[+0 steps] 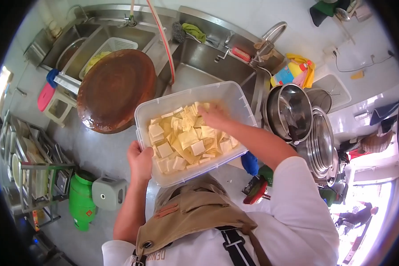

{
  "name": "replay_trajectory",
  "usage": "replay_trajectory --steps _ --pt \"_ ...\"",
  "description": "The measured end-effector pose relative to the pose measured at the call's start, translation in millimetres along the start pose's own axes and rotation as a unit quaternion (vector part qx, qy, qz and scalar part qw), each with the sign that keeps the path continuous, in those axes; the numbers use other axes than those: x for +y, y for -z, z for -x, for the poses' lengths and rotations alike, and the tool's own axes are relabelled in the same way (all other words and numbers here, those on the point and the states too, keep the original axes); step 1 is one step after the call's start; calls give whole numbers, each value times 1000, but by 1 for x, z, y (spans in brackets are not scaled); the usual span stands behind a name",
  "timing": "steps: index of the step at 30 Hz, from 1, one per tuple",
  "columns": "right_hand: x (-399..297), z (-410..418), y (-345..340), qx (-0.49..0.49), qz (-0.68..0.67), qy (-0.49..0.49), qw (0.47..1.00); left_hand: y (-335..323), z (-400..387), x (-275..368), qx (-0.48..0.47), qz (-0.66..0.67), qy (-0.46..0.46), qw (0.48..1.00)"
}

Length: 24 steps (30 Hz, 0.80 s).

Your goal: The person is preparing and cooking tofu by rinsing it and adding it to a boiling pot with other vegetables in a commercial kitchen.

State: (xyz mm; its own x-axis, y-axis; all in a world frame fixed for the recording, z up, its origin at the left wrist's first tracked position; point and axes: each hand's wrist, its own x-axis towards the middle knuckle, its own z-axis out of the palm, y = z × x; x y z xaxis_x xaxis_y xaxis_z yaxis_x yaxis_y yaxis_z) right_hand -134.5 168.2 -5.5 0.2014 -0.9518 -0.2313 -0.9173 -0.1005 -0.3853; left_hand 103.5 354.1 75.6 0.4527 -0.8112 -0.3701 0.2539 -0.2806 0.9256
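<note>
A clear plastic tub (194, 179) is tilted in front of me, above the floor and beside a sink. In it lie many pale yellow folded sheets, perhaps tofu skin (188, 138), and whitish square blocks (165, 150), in a yellowish liquid. My left hand (140, 159) grips the tub's left wall, thumb over the rim. My right hand (214, 114) reaches inside at the upper right part, its fingers at the yellow pieces; the fingertips are blurred, and whether they hold a piece is unclear.
Beyond the tub is a steel sink (199, 60). Left of it stands a large round wooden board (118, 89). Metal bowls and strainers (292, 113) lean at the right. A green gas cylinder (81, 199) and a grey stool (109, 193) stand on the floor, near a metal rack (46, 166).
</note>
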Motion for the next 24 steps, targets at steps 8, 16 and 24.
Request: replay_trajectory --steps 8,16,24 --pt "-102 77 3 -246 76 97 961 2 -11 -12 25 0 -19 999" --pt "-86 78 11 -203 294 518 777 2 -6 -3 36 -21 -13 999" --pt "-30 50 54 -265 287 436 811 -6 -6 1 18 -14 6 1000"
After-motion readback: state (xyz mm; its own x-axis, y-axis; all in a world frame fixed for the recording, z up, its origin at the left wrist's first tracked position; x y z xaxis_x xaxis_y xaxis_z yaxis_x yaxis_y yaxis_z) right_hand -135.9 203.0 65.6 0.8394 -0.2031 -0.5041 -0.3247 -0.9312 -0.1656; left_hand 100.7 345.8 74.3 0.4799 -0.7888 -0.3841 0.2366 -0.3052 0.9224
